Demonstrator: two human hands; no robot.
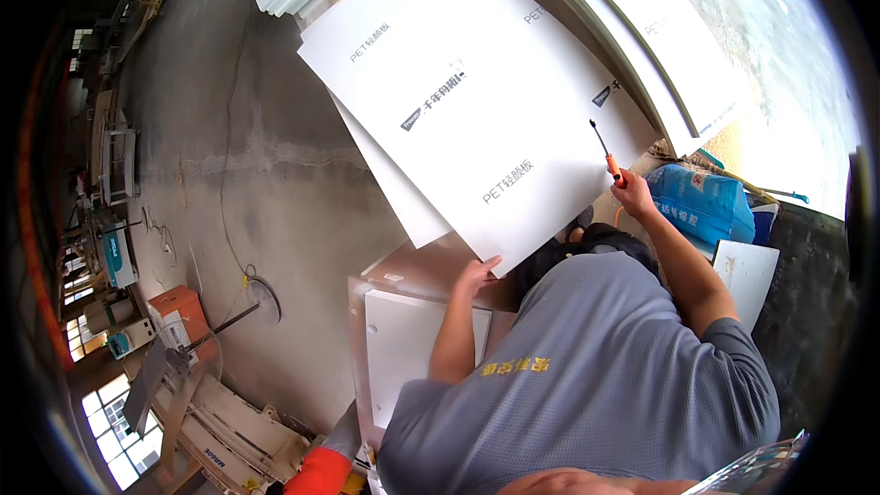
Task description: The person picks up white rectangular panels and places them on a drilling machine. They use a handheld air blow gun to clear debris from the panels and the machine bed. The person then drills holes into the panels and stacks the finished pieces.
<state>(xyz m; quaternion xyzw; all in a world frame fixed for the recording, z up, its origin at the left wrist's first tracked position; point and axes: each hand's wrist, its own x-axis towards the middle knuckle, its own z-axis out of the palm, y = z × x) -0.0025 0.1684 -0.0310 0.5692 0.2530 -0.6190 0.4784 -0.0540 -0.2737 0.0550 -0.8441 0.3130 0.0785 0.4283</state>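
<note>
A large white board (pixel 412 46) with printed dark lettering lies tilted in front of me, overlapping another white board (pixel 390 179) beneath it. My left hand (pixel 475 277) grips the near corner of the top board, its fingers at the edge. On the right, my right hand (pixel 634 194) is closed round the orange-and-black handle of a hand tool (pixel 611 163). Its thin dark shaft points away from me over the board's right part and ends in a small dark tip; its exact kind is unclear.
Long white panels (pixel 660 27) are stacked at the far right, beside a blue bag (pixel 701 202). A brown-edged box with a white panel (pixel 408 335) stands by my left arm. To the left are a pedestal fan (pixel 192 357), an orange carton (pixel 179 312) and a floor cable (pixel 225 165).
</note>
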